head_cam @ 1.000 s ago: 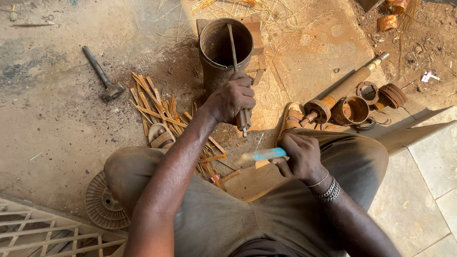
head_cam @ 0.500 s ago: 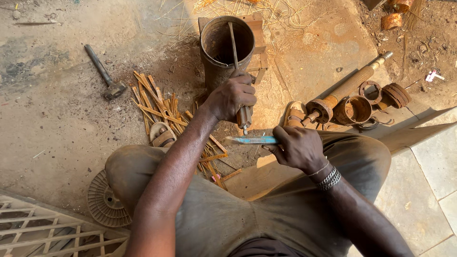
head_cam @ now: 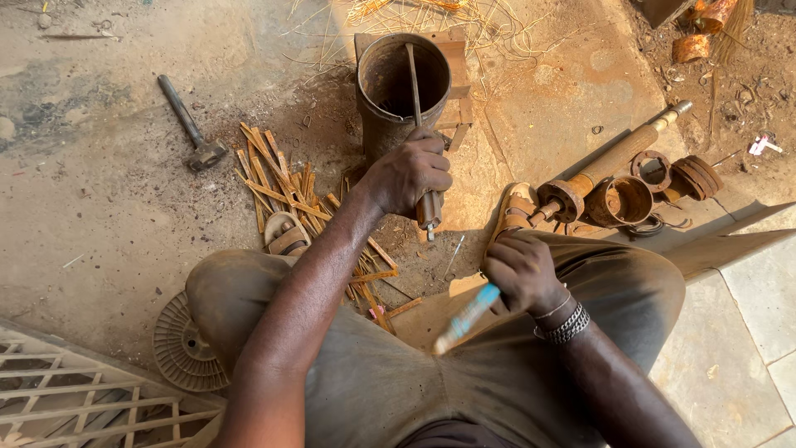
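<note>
The rusty cylindrical metal can (head_cam: pixel 403 87) stands upright on the dirt ground (head_cam: pixel 99 216) ahead of the knees, a thin metal rod (head_cam: pixel 413 70) leaning inside it. It looks stiff and heavy, best grasped around the wall, away from the thin rim. The left hand (head_cam: pixel 408 174) is clenched around a wooden-handled tool (head_cam: pixel 429 207) just beside the can. The right hand (head_cam: pixel 521 270) grips a blue-handled tool (head_cam: pixel 468 318) over the lap. A hammer (head_cam: pixel 189 126) lies well apart; the open room is leftward.

Rusty can (head_cam: pixel 404 91) ahead, wood strips (head_cam: pixel 282 178) left, rusty pipe parts (head_cam: pixel 618 178) right, bare ground far left
</note>
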